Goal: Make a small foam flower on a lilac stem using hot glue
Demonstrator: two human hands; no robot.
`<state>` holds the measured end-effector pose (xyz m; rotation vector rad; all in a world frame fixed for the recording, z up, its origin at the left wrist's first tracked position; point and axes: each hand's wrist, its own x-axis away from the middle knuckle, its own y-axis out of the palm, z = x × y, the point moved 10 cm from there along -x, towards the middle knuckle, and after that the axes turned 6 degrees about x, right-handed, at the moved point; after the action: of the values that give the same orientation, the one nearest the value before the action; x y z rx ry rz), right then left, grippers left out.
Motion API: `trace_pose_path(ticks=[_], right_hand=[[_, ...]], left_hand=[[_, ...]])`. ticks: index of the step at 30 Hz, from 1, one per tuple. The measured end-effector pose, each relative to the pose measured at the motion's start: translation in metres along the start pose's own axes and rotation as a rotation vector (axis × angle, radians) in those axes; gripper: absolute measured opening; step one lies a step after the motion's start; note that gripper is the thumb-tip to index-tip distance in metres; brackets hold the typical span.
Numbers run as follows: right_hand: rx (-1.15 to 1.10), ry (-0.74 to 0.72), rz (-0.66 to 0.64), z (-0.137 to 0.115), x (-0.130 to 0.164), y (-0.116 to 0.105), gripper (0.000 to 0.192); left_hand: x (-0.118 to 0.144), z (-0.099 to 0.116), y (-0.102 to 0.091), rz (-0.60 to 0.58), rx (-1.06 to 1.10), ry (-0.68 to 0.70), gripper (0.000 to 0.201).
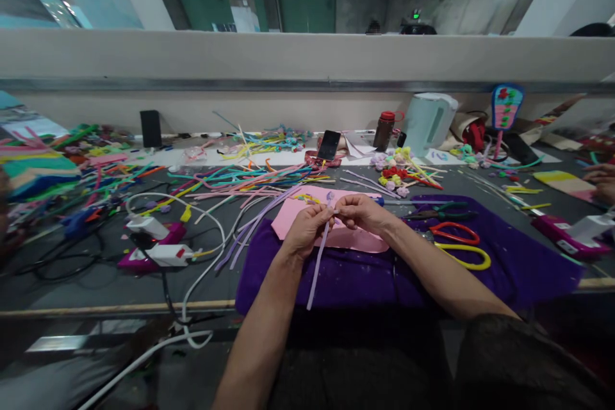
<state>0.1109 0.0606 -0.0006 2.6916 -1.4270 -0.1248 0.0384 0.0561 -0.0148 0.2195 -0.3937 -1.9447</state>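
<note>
A lilac pipe cleaner (314, 275) hangs down from between my hands, with a small curled part at its upper end. My left hand (307, 229) pinches it near the top. Close against it, my right hand (361, 213) is closed, its thumb and fingertips pressed together at the pipe cleaner's upper part; the exact grip is partly hidden. Beneath both hands lies a pink sheet (365, 240) on a dark purple cloth (278, 278). To the right on the cloth rest scissors (464, 256) with red and yellow handles, and dark green-handled pliers (446, 213).
Loose coloured pipe cleaners (240, 182) spread to the left, near a power strip (158, 250) with white cables. Behind stand a phone (329, 145), a brown bottle (384, 131), a pale kettle (429, 123) and small pipe-cleaner flowers (396, 170). Another person's hand (603, 179) is at the right edge.
</note>
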Motion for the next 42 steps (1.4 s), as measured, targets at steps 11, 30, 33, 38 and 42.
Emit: trace_pose_path(ticks=[11,30,33,38,42], right_hand=[[0.061,-0.005,-0.072,-0.003,0.002,-0.001,0.023],[0.649,-0.346,0.258,-0.064,0.021,-0.025,0.014],[0.667,-0.367,0.327,-0.074,0.026,-0.042,0.015],[0.725,-0.426,0.276,-0.077,0.026,-0.037,0.015],[0.766,-0.434,0.250,-0.076,0.025,-0.032,0.016]], left_hand=[[-0.001,-0.006,0.004,-0.026,0.016,-0.011,0.026],[0.001,-0.013,0.002,0.013,0.128,-0.147,0.026],[0.002,-0.013,0.002,0.006,0.067,-0.158,0.027],[0.002,-0.013,0.001,0.020,-0.021,-0.149,0.025],[0.003,-0.011,0.003,0.009,-0.083,-0.143,0.023]])
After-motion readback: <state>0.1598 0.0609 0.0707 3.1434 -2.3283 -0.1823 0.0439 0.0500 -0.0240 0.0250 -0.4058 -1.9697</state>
